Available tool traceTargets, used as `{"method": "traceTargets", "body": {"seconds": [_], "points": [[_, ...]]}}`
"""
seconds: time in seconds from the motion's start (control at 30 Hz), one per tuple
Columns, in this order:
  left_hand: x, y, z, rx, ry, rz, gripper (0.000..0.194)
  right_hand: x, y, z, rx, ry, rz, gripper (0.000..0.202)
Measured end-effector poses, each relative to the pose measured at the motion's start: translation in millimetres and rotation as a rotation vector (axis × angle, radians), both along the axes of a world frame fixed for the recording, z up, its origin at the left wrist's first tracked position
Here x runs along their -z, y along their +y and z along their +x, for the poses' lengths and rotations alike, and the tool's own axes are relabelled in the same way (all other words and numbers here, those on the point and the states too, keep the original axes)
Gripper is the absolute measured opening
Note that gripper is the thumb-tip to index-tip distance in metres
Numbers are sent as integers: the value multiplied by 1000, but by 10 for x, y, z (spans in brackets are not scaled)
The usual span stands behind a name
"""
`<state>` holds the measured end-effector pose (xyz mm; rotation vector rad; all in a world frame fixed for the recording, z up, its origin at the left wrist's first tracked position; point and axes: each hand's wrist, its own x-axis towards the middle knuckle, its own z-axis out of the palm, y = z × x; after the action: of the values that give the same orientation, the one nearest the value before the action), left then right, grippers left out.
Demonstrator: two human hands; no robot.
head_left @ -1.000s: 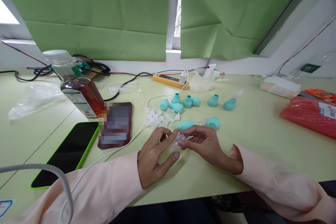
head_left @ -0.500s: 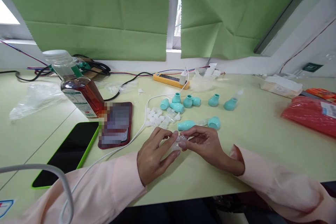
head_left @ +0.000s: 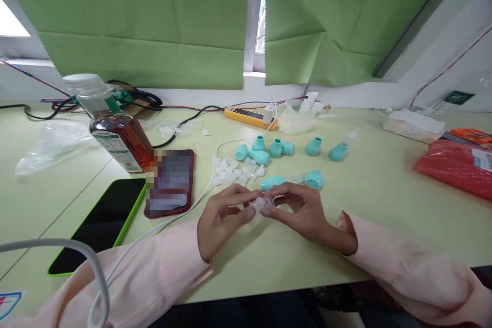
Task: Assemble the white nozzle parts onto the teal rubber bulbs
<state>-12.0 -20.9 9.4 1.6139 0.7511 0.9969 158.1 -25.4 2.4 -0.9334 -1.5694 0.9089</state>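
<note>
Between my two hands is a small clear plastic piece (head_left: 262, 203), partly covered by fingertips. My left hand (head_left: 225, 218) pinches its left end between thumb and fingers. From the other side my right hand (head_left: 302, 210) grips the right end the same way. Just beyond the fingers lie a turquoise bulb (head_left: 272, 183) on its side and another turquoise bulb (head_left: 314, 180) joined to a clear part. A pile of small translucent white plastic pieces (head_left: 228, 171) sits to the left, with several turquoise bulbs (head_left: 260, 157) behind it.
A red-cased phone (head_left: 188, 184), a green-cased phone (head_left: 103, 220) and a bottle of amber liquid (head_left: 123, 136) stand or lie at left. A white cable (head_left: 200, 196) crosses the table to a yellow power strip (head_left: 249, 118). A red plastic package (head_left: 453, 166) is at right.
My left hand's fingers have drawn in from spread to a pinch on the clear piece's left end. My right hand keeps its hold, almost in place.
</note>
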Motion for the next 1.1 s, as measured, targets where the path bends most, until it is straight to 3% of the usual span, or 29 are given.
{"method": "traceTargets", "body": {"seconds": [0.1, 0.2, 0.37, 0.6, 0.8, 1.0, 1.1], "points": [[-49, 22, 11, -6, -151, -418, 33, 5, -4, 6, -51, -96, 211, 27], [-52, 44, 23, 98, -171, -573, 33, -1, -1, -2, -49, -132, 344, 32], [-49, 54, 26, 214, -112, -559, 18, -8, -25, -26, -48, -220, 433, 30], [-40, 21, 9, 151, -76, -551, 10, 11, -44, -17, -115, -243, 537, 35], [0, 14, 30, 136, -112, -536, 18, 10, -31, 6, -123, -310, 616, 40], [-31, 27, 25, 32, -145, -541, 22, -194, 84, 200, -163, -535, 526, 51], [-30, 53, 7, 3, -203, -573, 22, -290, 259, 361, -41, -685, 440, 37]]}}
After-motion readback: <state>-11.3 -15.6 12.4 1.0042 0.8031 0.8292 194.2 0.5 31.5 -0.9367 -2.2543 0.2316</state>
